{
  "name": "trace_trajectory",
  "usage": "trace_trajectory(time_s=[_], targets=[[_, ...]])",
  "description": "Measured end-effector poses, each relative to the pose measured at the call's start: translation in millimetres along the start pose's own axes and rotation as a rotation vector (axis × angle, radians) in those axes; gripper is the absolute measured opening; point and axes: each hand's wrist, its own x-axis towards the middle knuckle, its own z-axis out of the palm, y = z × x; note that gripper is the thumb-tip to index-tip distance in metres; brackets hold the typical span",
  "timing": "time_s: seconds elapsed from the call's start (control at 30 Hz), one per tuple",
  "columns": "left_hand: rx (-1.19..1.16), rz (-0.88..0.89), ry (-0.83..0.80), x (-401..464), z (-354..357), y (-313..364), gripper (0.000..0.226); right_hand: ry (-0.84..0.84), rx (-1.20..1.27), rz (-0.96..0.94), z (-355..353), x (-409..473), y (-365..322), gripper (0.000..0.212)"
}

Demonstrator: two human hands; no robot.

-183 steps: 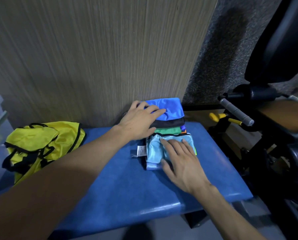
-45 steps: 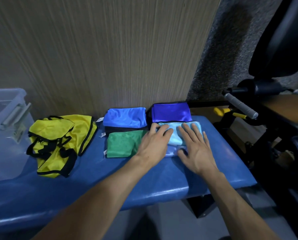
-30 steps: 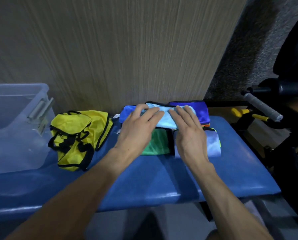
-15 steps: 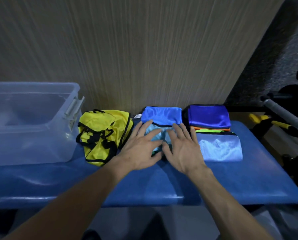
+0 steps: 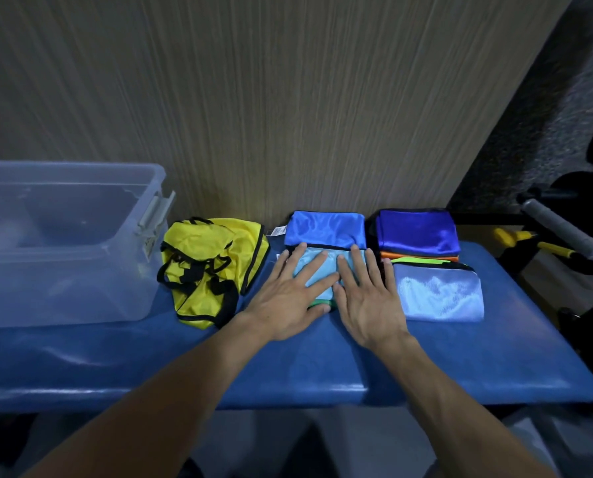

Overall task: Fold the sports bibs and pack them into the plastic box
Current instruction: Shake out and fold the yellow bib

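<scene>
Both of your hands lie flat, fingers straight and spread, on a folded light blue bib (image 5: 317,270) in the middle of the blue padded bench (image 5: 322,367). Your left hand (image 5: 289,298) covers its left half and your right hand (image 5: 367,301) its right half, thumbs nearly meeting; neither hand grips anything. A green edge (image 5: 319,302) peeks out beneath the light blue bib near your left thumb. A folded royal blue bib (image 5: 324,229) sits just behind, against the wood-grain wall (image 5: 288,98). To the right, a folded dark purple bib (image 5: 417,232) tops orange and neon green layers, with a pale lavender folded bib (image 5: 439,291) in front of it. The crumpled yellow bib (image 5: 208,267) with black trim lies left of your hands, just beside the clear plastic box (image 5: 64,243) standing at the bench's left end.
</scene>
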Motion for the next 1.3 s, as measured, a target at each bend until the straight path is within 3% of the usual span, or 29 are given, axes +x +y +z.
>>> trace_trajectory(time_s=[0.3, 0.37, 0.43, 0.5, 0.57, 0.63, 0.7, 0.9, 1.0, 1.13, 1.2, 1.3], targets=[[-0.059, 0.036, 0.192, -22, -30, -8, 0.055, 0.084, 0.016, -0.086, -18, -13, 4, 0.060], [-0.086, -0.032, 0.329, -27, -45, -19, 0.044, 0.089, 0.029, -0.099, -21, -13, 1, 0.060], [-0.063, -0.213, 0.400, -35, -62, -37, 0.039, 0.106, 0.050, -0.116, -24, -13, -5, 0.060], [-0.008, -0.469, 0.312, -47, -73, -57, 0.044, 0.138, 0.074, -0.155, -28, -13, -12, 0.060], [0.083, -0.666, 0.104, -58, -73, -75, 0.052, 0.157, 0.096, -0.201, -30, -13, -19, 0.060], [0.136, -0.715, -0.084, -67, -67, -86, 0.046, 0.165, 0.101, -0.244, -32, -15, -26, 0.059], [0.080, -0.704, -0.087, -74, -67, -91, 0.032, 0.175, 0.107, -0.284, -34, -17, -29, 0.059], [-0.156, -0.663, 0.273, -87, -116, -66, 0.015, 0.209, 0.281, -0.390, -46, -24, -33, 0.055], [-0.307, -0.602, 0.560, -99, -151, -50, 0.018, 0.143, 0.465, -0.419, -63, -32, -40, 0.061], [-0.639, -0.547, 0.794, -98, -202, -50, 0.006, -0.039, 0.950, -0.275, -89, -41, -66, 0.086], [-0.828, -0.482, 0.835, -96, -230, -52, 0.007, -0.076, 1.165, -0.160, -102, -38, -83, 0.100], [-1.009, -0.403, 0.859, -95, -273, -52, 0.015, -0.101, 1.347, -0.015, -125, -27, -95, 0.105]])
